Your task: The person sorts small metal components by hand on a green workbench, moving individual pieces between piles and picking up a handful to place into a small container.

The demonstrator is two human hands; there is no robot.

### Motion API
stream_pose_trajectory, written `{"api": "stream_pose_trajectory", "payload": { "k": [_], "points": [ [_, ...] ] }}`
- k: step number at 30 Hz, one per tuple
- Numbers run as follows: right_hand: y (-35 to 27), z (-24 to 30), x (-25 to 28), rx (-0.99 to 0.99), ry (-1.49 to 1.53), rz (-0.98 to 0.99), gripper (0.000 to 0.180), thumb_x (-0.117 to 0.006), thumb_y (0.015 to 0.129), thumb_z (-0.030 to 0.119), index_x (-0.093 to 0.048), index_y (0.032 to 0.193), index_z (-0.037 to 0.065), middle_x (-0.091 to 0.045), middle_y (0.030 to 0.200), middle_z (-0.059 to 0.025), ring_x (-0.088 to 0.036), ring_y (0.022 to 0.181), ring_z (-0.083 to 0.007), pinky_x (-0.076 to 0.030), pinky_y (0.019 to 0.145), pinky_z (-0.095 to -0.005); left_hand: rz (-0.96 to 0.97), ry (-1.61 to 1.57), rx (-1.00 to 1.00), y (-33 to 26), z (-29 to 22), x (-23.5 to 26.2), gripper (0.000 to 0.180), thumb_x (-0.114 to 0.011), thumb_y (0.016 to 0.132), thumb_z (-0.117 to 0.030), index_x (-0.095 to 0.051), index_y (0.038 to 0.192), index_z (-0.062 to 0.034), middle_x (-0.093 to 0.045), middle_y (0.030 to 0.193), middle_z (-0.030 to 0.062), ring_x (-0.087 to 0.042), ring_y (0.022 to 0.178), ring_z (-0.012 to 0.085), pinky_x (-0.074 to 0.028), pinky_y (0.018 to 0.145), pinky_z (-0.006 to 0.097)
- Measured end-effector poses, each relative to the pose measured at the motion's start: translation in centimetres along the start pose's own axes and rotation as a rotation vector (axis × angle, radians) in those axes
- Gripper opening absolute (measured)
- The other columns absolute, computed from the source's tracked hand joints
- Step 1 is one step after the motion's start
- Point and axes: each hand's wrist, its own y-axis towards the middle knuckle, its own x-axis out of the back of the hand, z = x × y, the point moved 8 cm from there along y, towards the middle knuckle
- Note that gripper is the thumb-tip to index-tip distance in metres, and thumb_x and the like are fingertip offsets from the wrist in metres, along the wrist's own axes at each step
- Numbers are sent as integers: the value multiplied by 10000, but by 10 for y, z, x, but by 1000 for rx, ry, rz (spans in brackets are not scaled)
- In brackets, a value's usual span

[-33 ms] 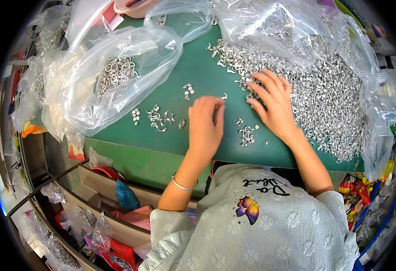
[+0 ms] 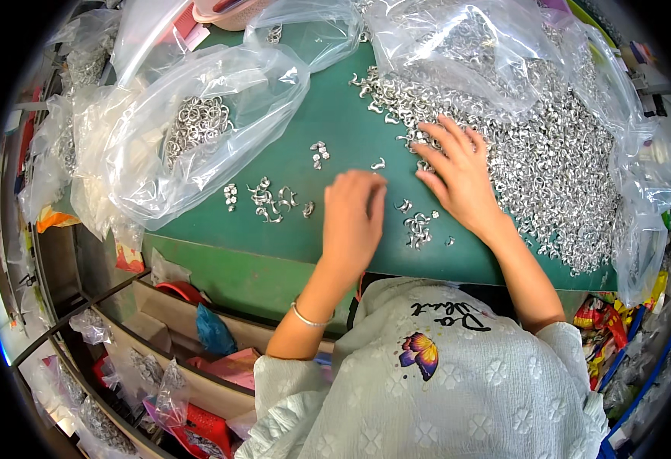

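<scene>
Sorting work fills the green tabletop (image 2: 328, 122). The right hand (image 2: 458, 172) lies flat at the near edge of the big heap of small silver hooks (image 2: 557, 161), fingers spread and fanned over the loose pieces, pinching nothing that shows. The left hand (image 2: 355, 214) rests palm down near the middle of the tabletop, fingers pressed together and curled forward; whether they nip a piece underneath, I cannot tell. Between and beside the hands lie little clusters of sorted hooks (image 2: 270, 200), another small cluster (image 2: 418, 228) close to the near edge. To do this well, draw only a few pieces at a time from the heap, keeping clusters well apart so they do not mingle. A clear plastic bag (image 2: 221, 130) at the left edge holds silver rings (image 2: 196, 122); another clear bag (image 2: 458, 46) at the far edge holds more hooks.
</scene>
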Motion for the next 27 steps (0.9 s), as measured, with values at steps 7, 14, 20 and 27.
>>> {"api": "stream_pose_trajectory", "payload": {
  "k": [7,14,20,27],
  "points": [
    [4,-7,4,-37,49,-58,175,-718,780,131,-661,935,73,-567,1128,-75,-482,1199,-277,-317,1002,-485,157,-37,-49,-35,-2,-26,185,-631,827,32,-642,1004,-23,-599,949,90,-573,884,265,-431,769,365],
    [-2,7,-8,14,10,-31,143,-736,748,115,-644,850,73,-572,1056,-60,-515,1109,-256,-330,959,-452,118,-14,-18,-23,-3,-14,366,-585,792,82,-613,1148,-1,-574,1130,126,-552,1008,304,-432,869,389],
    [-18,-29,26,-163,-74,-248,113,-689,780,48,-639,877,78,-580,1045,-47,-533,1070,-246,-322,941,-433,341,-56,-151,-47,-25,-49,488,-509,715,111,-582,1189,22,-517,1229,137,-488,1108,307,-390,885,404],
    [-12,-4,1,-110,-109,-75,289,-732,778,143,-633,1044,87,-547,1181,-74,-468,1194,-290,-312,999,-480,53,85,-34,-22,2,-15,378,-597,801,47,-591,1173,-16,-554,1151,118,-528,1032,306,-394,839,399]
  ]
}}
